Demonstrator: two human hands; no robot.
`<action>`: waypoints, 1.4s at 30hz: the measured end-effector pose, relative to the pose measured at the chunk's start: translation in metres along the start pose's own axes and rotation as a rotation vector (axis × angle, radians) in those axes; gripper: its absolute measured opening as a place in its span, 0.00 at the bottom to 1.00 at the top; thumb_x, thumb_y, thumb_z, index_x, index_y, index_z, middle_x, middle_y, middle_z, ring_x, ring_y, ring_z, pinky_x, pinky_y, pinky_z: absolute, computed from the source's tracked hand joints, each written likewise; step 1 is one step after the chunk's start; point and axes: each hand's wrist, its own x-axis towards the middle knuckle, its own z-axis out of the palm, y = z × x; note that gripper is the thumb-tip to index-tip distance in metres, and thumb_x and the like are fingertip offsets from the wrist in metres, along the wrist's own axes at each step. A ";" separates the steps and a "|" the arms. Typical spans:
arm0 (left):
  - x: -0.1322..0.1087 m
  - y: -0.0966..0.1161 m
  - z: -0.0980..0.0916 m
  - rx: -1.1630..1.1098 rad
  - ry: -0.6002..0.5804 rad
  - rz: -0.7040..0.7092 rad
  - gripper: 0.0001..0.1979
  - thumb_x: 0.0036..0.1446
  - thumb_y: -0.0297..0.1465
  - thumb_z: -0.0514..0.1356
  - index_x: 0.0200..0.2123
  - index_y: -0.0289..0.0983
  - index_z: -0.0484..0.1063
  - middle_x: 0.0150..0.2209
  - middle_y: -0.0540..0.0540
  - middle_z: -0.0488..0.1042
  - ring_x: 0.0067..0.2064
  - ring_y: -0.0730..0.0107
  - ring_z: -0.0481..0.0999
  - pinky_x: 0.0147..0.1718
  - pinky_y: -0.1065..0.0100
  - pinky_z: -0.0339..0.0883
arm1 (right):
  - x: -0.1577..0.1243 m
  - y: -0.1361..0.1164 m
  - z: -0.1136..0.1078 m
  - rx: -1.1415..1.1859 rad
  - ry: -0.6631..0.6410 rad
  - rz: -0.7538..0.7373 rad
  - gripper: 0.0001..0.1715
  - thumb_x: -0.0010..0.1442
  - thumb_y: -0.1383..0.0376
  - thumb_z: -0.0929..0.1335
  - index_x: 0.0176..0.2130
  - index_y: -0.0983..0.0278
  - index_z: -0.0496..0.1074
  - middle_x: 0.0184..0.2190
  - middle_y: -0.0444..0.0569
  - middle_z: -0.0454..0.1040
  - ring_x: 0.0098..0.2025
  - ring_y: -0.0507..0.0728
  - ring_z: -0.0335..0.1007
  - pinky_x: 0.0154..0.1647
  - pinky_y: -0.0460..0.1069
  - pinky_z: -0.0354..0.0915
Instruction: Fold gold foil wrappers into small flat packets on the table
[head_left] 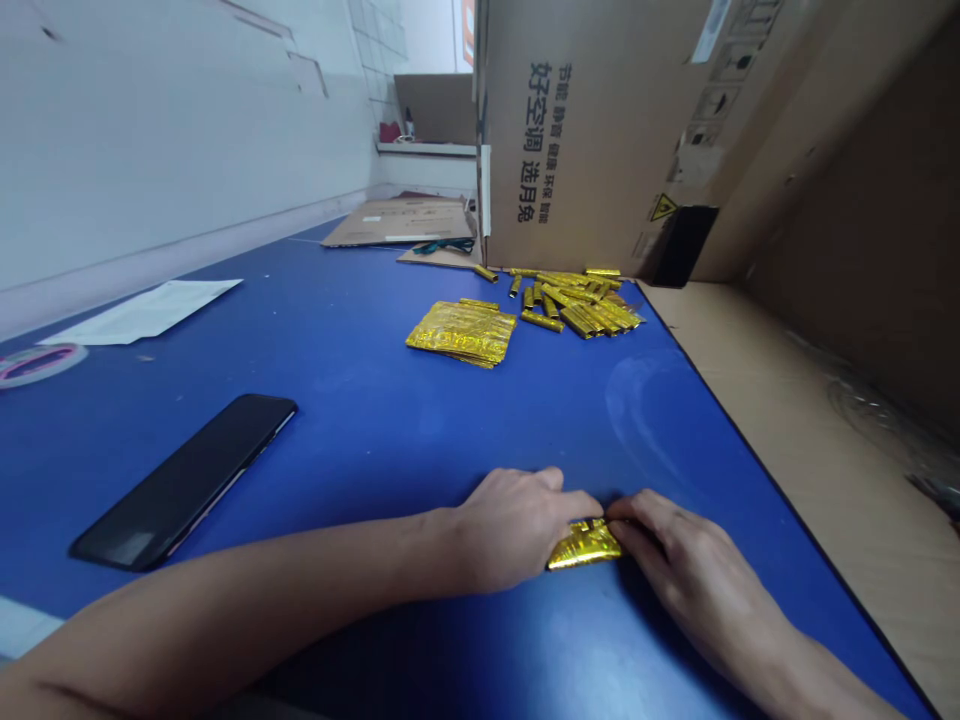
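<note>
Gold foil (585,545) lay on the blue table (352,430), pinched between the curled fingers of the left hand (517,530) and right hand (675,560); pressing evenly along the crease seemed best for a fold as neat as the flat stack (461,333) ahead.

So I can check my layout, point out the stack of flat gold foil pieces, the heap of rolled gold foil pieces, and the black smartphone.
the stack of flat gold foil pieces (461,335): head view, middle of the top piece
the heap of rolled gold foil pieces (577,318): head view, a roll near the heap's middle
the black smartphone (180,482): head view, middle of its upper face
</note>
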 end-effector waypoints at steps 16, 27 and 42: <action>-0.001 -0.005 -0.002 0.184 -0.081 0.191 0.13 0.55 0.30 0.49 0.46 0.46 0.59 0.30 0.50 0.63 0.26 0.72 0.68 0.20 0.73 0.55 | 0.000 0.005 0.001 -0.326 0.021 -0.035 0.08 0.58 0.65 0.58 0.29 0.60 0.63 0.25 0.42 0.66 0.23 0.51 0.66 0.19 0.45 0.60; 0.001 -0.008 -0.001 0.173 -0.062 0.225 0.19 0.53 0.29 0.51 0.49 0.46 0.58 0.30 0.50 0.65 0.29 0.69 0.69 0.23 0.71 0.58 | 0.006 0.006 0.005 -0.522 0.062 -0.073 0.09 0.57 0.65 0.58 0.26 0.61 0.61 0.23 0.42 0.65 0.19 0.51 0.64 0.15 0.45 0.54; 0.002 -0.001 0.003 -0.070 -0.005 -0.009 0.06 0.53 0.32 0.55 0.35 0.38 0.64 0.33 0.50 0.72 0.34 0.66 0.72 0.30 0.69 0.62 | 0.003 0.008 0.009 -0.446 0.016 -0.010 0.07 0.57 0.67 0.58 0.26 0.61 0.58 0.24 0.42 0.64 0.22 0.52 0.66 0.19 0.46 0.59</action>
